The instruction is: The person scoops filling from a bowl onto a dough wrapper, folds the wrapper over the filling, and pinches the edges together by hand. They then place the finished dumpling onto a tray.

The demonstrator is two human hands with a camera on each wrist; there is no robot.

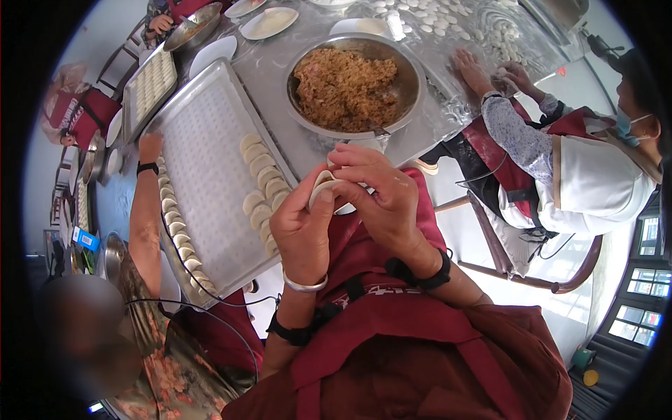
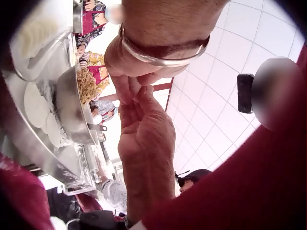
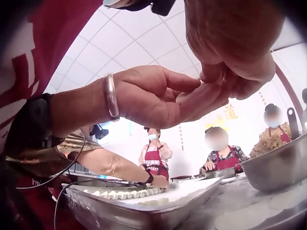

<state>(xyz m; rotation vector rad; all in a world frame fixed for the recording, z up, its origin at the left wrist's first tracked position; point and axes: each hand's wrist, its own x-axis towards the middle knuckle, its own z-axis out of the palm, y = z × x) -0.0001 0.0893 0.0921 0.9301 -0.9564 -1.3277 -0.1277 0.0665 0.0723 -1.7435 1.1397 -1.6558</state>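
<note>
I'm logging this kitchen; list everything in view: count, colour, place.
dough wrapper: one, white, centre
bowls: several, silver, nearest one ahead
filling: one heap, brown, nearest bowl
trays: at least two, silver, left
dumplings: many, cream, on trays
work table: one, grey, ahead
plates: several, white, table's far side
dough pieces: many, white, upper right
chairs: several, brown, both sides
other people: several, red aprons, around
left hand: one, bare, holding wrapper
right hand: one, bare, holding wrapper

Burgundy apron [image 1: 392,318] with white lettering [image 1: 383,290] — silver left-wrist bangle [image 1: 306,286], two black arm straps [image 1: 290,334]
</note>
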